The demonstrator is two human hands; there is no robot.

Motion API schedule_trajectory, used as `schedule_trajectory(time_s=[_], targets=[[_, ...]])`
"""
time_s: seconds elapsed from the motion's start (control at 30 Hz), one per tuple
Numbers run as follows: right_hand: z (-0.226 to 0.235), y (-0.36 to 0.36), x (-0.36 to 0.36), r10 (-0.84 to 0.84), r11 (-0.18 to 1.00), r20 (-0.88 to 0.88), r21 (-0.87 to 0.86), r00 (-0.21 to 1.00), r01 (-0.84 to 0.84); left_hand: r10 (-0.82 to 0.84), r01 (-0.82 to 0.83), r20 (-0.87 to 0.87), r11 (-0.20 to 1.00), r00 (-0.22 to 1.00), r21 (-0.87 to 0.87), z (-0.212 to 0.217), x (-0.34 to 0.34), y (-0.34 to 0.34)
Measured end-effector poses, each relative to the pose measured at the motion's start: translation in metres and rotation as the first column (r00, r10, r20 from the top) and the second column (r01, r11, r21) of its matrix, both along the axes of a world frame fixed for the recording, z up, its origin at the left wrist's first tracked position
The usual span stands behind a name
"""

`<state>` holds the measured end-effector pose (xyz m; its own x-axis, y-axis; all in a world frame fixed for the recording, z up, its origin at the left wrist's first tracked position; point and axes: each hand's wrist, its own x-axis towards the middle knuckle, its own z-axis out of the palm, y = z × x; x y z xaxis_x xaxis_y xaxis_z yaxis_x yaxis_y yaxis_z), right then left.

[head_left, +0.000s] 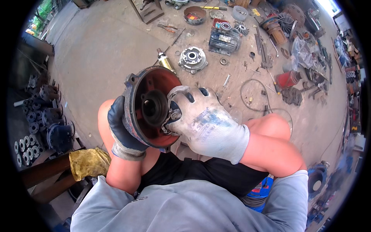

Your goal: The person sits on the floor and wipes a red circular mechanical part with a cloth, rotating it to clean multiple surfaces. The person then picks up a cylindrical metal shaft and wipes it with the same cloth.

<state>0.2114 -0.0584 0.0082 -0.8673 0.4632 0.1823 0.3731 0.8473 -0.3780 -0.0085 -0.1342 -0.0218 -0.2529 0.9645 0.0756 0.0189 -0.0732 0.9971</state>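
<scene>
A round, bowl-shaped metal housing (150, 131) is tilted up over my lap. Its inside is reddish, with a round bore in the middle and bolt lugs on the rim. My left hand (120, 125), in a dark-palmed work glove, is closed round the housing's left side. In a dirty white glove, my right hand (203, 120) reaches into the right part of the opening. Its fingers are bent round a crumpled grey rag (174, 114) pressed against the inner wall. Parts of the rag and the fingertips are hidden behind the hand.
On the floor ahead lie a silver end cover (193, 60), a brass-coloured cylinder (165, 62), an electric motor (225, 40) and a wrench (227, 80). A cable (251, 83) loops at right near a red bottle jack-like part (289, 79). Flanges (29, 149) and a yellow cloth (89, 163) sit left.
</scene>
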Motion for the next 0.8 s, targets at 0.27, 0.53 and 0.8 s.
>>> schedule_trajectory(time_s=[0.27, 0.53, 0.8], targets=[[0.009, -0.001, -0.002, -0.094, 0.995, 0.192, 0.044, 0.977, 0.087, -0.094, 0.120, 0.869, 0.992, 0.486, 0.040, 0.004, 0.018, 0.008], [-0.008, 0.008, 0.014, 0.070, 0.990, -0.047, -0.117, 0.996, -0.075, -0.068, 0.106, 0.751, 0.994, 0.657, -0.003, -0.002, 0.014, 0.008], [-0.014, 0.004, 0.013, -0.086, 0.996, 0.245, 0.035, 0.966, 0.080, -0.176, 0.254, 0.768, 0.967, 0.616, 0.018, -0.013, 0.025, 0.013]])
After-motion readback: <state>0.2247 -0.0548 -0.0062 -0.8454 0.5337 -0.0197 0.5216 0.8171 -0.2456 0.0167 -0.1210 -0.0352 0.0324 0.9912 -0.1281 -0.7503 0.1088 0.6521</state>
